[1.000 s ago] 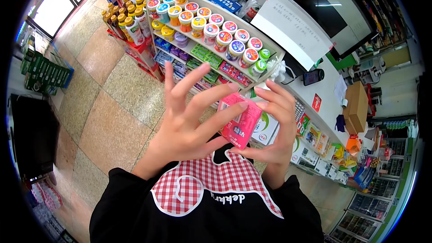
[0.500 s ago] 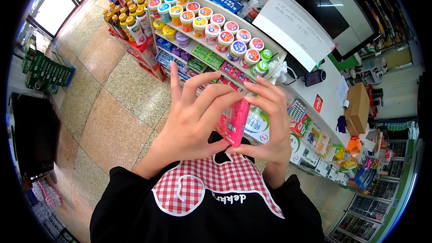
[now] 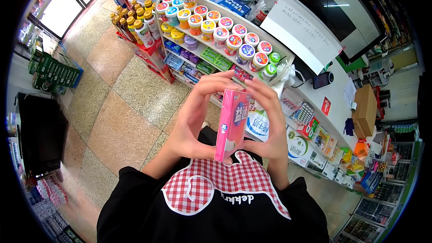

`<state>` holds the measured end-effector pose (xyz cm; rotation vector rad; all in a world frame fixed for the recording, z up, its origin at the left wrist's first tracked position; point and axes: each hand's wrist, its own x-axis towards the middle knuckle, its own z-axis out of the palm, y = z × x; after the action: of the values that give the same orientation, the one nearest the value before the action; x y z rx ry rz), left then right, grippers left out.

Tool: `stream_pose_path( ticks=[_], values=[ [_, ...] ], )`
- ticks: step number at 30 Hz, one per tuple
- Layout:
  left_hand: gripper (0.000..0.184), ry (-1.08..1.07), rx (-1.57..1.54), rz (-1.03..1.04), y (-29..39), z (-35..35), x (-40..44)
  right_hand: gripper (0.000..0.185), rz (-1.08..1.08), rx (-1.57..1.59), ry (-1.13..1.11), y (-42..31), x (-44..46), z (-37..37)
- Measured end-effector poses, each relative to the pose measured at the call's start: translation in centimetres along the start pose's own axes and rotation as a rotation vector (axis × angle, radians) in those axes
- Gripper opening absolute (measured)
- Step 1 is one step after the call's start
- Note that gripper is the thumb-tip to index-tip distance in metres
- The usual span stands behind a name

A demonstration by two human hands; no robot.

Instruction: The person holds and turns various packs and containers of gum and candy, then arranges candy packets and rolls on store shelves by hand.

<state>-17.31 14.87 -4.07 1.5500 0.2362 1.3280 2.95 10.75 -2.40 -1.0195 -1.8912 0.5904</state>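
Observation:
A small pink box (image 3: 236, 119) with white and blue print stands upright between my two hands, its narrow side and one broad face toward me. My left hand (image 3: 191, 119) grips its left side, thumb at the bottom edge and fingers curled over the top. On the other side, my right hand (image 3: 271, 123) holds it with fingertips at the top and thumb near the lower edge. Some fingertips are hidden behind the box. Beyond the hands is a white shelf rack (image 3: 288, 60) with round tubs (image 3: 234, 42) on top and small packs (image 3: 216, 58) below.
A counter (image 3: 335, 92) on the right bears a phone (image 3: 322, 80), a cardboard box (image 3: 363, 110) and a red card (image 3: 326, 105). A monitor (image 3: 330, 9) stands behind the rack. Bottles (image 3: 143, 31) fill a red display at the left. Tiled floor (image 3: 119, 130) lies lower left.
The pink box has turned so that a different broad face shows. The left hand's fingers, spread before, have curled around the box. The surroundings have shifted slightly right in view.

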Motion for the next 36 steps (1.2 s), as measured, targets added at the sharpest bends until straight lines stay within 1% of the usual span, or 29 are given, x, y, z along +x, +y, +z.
stream_pose_path(
  ticks=[2,5,8,14,17,21,24,27,28,31,36],
  values=[
    [0.104,0.006,-0.036,0.014,-0.3,0.1,0.0,0.098,0.007,0.038,0.067,-0.1,0.0,0.3],
    [0.105,-0.005,0.000,0.021,-0.6,0.0,0.0,0.097,-0.040,0.000,0.009,-0.7,0.6,-0.2],
    [0.106,-0.012,0.026,0.016,-0.8,0.0,0.0,0.097,-0.042,0.023,0.041,0.0,0.5,0.1],
    [0.107,0.005,-0.021,-0.006,-1.3,-0.2,-0.1,0.097,-0.017,-0.050,0.027,-0.4,0.9,0.0],
    [0.107,0.019,-0.046,-0.024,-1.3,-0.1,-0.2,0.094,-0.002,-0.053,0.023,-0.7,1.2,0.1],
    [0.106,0.012,-0.050,-0.048,-1.4,-0.4,-0.4,0.085,0.000,-0.102,0.030,-0.9,1.4,-0.1],
    [0.101,0.003,0.177,-0.081,-0.4,-1.3,-0.2,0.078,0.013,-0.207,0.015,-1.6,1.6,-0.9],
    [0.097,-0.079,0.538,-0.094,1.1,-2.3,0.1,0.075,0.032,-0.330,0.010,-1.9,1.6,-1.3],
    [0.089,-0.084,0.648,-0.085,1.6,-2.2,0.2,0.075,0.038,-0.360,0.004,-1.9,1.5,-1.3],
    [0.084,-0.127,0.825,-0.089,2.1,-2.1,0.2,0.074,0.052,-0.411,-0.024,-2.0,1.3,-1.4],
    [0.080,-0.123,0.900,-0.115,2.2,-2.1,-0.1,0.074,0.062,-0.428,-0.048,-2.5,1.2,-1.2]
  ],
)
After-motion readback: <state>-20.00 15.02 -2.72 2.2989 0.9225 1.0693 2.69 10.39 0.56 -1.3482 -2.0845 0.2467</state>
